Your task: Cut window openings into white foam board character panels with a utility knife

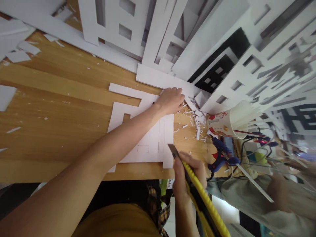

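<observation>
A white foam board [133, 151] with cut-out openings and thin drawn or scored rectangles lies flat near the table's front edge. My left hand [171, 100] is at its far right corner, fingers curled under; what they hold, if anything, is hidden. The left forearm crosses over the board and covers part of it. In my right hand [189, 172] is a yellow utility knife [197, 187], its blade out and pointing at the board's right edge. The blade tip appears just above the surface, though contact is hard to judge.
Small white offcuts [196, 121] are heaped beside the board. A paper cup [219, 123] and a blue glue gun [219, 154] with cables stand at right. White cut-out panels [118, 26] line the back. Another person's sleeve [247, 194] shows at lower right.
</observation>
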Tool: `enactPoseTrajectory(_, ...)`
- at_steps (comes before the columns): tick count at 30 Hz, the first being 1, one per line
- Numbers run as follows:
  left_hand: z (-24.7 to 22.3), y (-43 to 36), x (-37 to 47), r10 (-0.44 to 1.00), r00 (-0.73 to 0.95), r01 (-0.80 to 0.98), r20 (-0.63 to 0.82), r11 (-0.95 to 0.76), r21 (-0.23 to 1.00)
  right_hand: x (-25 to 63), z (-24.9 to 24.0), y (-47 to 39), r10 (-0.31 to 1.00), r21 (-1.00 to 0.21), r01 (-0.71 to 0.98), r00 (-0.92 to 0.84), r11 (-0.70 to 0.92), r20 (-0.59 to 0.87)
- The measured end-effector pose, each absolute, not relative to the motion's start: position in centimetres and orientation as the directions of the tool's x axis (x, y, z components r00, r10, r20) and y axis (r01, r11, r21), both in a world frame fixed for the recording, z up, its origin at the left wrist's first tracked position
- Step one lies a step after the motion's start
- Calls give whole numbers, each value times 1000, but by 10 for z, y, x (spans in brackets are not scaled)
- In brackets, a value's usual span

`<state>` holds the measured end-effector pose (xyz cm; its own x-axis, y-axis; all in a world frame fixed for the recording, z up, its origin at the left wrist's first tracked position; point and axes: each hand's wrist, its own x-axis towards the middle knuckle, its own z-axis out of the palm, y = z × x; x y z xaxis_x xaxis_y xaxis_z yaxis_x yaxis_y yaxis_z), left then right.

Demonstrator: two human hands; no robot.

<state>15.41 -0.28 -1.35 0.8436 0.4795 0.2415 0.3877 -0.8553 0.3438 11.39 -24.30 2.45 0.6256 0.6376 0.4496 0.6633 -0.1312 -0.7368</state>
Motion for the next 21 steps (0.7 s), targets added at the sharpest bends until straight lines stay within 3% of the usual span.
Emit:
enactPoseTrajectory(3, -13, -4, 153, 485, 839, 396, 248, -855, 334, 127, 13, -209, 561, -740, 666, 650, -95, 513)
enactPoseTrajectory(11, -8, -3, 152, 491, 841, 395, 229, -845, 361, 144, -5, -181, 700, -683, 677, 627, -273, 342)
enactPoseTrajectory(21, -9, -2, 152, 486, 845, 385, 225, -843, 375, 142, -1, -173, 730, -623, 733, 580, -274, 361)
